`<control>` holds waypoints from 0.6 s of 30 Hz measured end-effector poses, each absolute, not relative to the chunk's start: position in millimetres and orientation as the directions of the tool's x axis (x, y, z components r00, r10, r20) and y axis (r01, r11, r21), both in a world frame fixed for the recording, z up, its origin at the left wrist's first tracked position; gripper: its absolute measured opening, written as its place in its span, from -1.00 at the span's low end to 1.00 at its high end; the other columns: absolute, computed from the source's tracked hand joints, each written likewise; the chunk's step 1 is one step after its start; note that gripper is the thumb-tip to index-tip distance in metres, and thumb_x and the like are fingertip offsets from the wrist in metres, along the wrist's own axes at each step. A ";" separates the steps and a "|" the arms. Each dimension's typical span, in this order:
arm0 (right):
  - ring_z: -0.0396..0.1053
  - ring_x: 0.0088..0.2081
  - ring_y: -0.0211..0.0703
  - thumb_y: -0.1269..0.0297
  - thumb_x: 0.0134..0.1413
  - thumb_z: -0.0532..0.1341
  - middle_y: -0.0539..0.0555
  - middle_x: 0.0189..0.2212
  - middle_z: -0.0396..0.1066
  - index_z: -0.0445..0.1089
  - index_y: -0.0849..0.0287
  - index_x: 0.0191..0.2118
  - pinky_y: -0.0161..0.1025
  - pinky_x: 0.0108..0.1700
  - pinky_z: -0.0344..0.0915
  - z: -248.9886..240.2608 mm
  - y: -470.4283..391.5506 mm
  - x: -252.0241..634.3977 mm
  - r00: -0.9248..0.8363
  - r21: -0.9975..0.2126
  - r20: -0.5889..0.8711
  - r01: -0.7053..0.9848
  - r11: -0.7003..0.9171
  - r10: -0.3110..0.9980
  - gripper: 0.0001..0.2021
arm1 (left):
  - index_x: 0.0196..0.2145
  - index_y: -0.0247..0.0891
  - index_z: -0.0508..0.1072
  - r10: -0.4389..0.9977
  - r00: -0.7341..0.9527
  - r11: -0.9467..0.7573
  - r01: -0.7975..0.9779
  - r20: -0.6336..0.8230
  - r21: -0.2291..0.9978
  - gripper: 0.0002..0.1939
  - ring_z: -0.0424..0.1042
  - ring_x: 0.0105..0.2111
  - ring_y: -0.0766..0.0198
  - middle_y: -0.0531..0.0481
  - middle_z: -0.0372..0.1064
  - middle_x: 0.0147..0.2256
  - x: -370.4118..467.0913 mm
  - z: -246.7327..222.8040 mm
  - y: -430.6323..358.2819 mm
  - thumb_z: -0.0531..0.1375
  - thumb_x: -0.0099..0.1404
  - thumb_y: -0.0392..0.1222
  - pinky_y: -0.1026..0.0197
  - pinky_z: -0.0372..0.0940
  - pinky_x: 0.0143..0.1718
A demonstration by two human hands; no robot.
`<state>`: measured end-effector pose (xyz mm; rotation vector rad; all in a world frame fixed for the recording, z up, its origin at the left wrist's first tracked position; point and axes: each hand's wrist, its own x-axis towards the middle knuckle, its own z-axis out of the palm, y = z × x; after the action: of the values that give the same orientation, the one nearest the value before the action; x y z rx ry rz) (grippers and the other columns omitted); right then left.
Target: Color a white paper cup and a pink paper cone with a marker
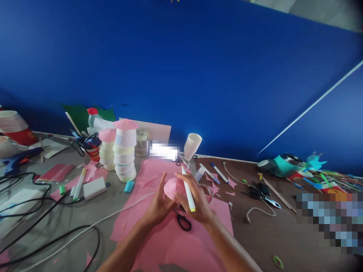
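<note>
A small pink paper cone [171,187] sits between my two hands over the pink paper sheets [193,245]. My left hand [157,207] grips the cone's left side, with its thumb underneath. In my right hand [200,206] a white marker [188,192] with a yellow end lies between the fingers, while that hand's thumb presses on the cone's near edge. Just below the hands shows the black handle of a pair of scissors [184,223]; the rest of them is mostly hidden.
Stacked paper-cup towers with pink tops [124,151] stand behind on the left, near a glass jar [142,142]. A white cup [193,145] tilts against the blue wall [181,75]. Cables [93,228] cross the left side. Markers [219,173], keys [272,203] and a teal tumbler [286,165] lie right.
</note>
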<state>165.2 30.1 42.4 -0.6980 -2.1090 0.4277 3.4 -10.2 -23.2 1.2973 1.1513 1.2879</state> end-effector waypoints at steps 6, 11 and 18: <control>0.44 0.03 0.10 0.26 0.25 0.14 0.25 -0.03 0.47 0.25 0.16 0.15 0.05 0.06 0.43 39.5 30.6 160.8 -0.493 -0.491 0.642 0.325 0.808 0.588 -0.63 | 0.39 -0.21 -0.31 0.987 0.066 -0.143 -0.090 0.149 0.986 0.04 0.17 -0.59 0.46 0.08 0.36 -0.40 4.8 -27.5 -8.9 0.27 0.25 0.14 0.35 0.19 -0.52; 0.48 -0.01 0.04 0.23 0.28 0.13 0.24 -0.02 0.49 0.25 0.15 0.17 -0.05 0.01 0.46 34.9 30.4 159.6 -0.495 -0.536 0.606 0.325 0.779 0.623 -0.62 | 0.36 -0.21 -0.11 0.993 0.084 -0.067 -0.202 0.086 0.977 0.00 0.23 -0.56 0.38 0.15 0.29 -0.53 7.1 -10.3 -11.4 0.32 0.18 0.19 0.30 0.29 -0.48; 0.40 0.08 0.07 0.12 0.29 0.14 0.25 0.05 0.42 0.24 0.13 0.16 0.06 0.08 0.38 36.9 30.0 162.5 -0.364 -0.609 0.629 0.318 0.727 0.687 -0.60 | 0.36 -0.15 -0.05 0.997 0.059 -0.028 -0.252 0.044 0.967 -0.01 0.06 -0.64 0.47 0.27 0.12 -0.62 7.1 -10.0 -8.6 0.35 0.14 0.15 0.30 0.33 -0.55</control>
<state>162.5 30.0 36.9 -0.7677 -1.9666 0.4819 7.1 -8.6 -10.0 1.0757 0.9574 1.2977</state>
